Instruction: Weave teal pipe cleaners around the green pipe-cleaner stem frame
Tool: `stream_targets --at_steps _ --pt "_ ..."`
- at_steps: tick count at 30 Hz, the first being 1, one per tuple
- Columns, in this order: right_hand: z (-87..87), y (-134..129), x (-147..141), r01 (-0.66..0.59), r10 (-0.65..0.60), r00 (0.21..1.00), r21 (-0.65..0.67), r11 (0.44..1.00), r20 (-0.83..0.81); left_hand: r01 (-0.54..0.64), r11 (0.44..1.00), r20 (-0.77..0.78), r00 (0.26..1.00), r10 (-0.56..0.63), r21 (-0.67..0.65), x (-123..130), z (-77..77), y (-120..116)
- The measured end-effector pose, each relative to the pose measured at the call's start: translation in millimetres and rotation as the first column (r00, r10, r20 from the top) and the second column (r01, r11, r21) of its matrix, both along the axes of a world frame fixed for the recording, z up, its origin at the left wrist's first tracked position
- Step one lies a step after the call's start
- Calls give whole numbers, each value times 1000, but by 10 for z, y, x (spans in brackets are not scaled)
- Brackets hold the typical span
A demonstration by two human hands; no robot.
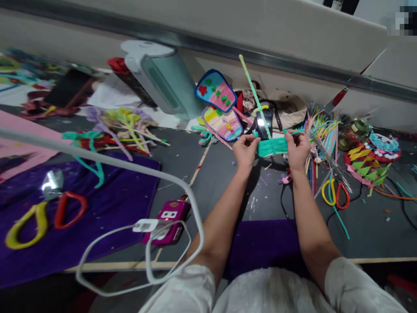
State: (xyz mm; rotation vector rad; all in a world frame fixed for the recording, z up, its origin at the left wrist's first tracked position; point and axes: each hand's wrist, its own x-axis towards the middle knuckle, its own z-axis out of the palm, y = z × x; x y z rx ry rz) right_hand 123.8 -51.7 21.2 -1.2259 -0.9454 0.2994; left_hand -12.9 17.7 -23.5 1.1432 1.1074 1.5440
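A flat green band of pipe cleaners [273, 146] is stretched between my two hands above the table. My left hand [245, 152] is closed on its left end, thumb and fingers pinching. Its right end is pinched by my right hand [298, 150]. A light green fuzzy stem [252, 89] rises behind the band, its lower end meeting the band's top edge; I cannot tell whether they are joined. Just beyond the hands sit a dark shiny object [264, 124] and a beige bag [291, 108].
Loose pipe cleaners [325, 130] and scissors [335, 193] lie to the right, near a glass jar [355, 130]. A pink power strip [167, 221] with a white cable [137, 163] is at left. Larger scissors [52, 204] rest on purple cloth [124, 191]. A pale green pitcher [169, 78] stands behind.
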Motion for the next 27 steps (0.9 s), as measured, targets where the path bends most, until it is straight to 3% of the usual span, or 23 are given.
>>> stream_targets --at_steps 13,17,19,22,27 --pt "55 -46 -48 -7 5 998 28 1000 70 -15 1000 -99 995 16 15 -30 -39 26" --pt "-8 2 43 -6 5 1000 29 1000 14 76 996 15 997 -76 -52 -26 -27 37" --pt "-57 38 114 -10 12 999 32 999 -44 199 968 115 976 -182 -156 -37 0 41" --pt "-142 94 223 -18 22 990 34 999 -136 385 878 281 909 -308 -283 -68 50 48" --pt "-267 158 330 -21 22 963 8 1000 -267 577 754 540 761 -359 -312 -106 115 58"
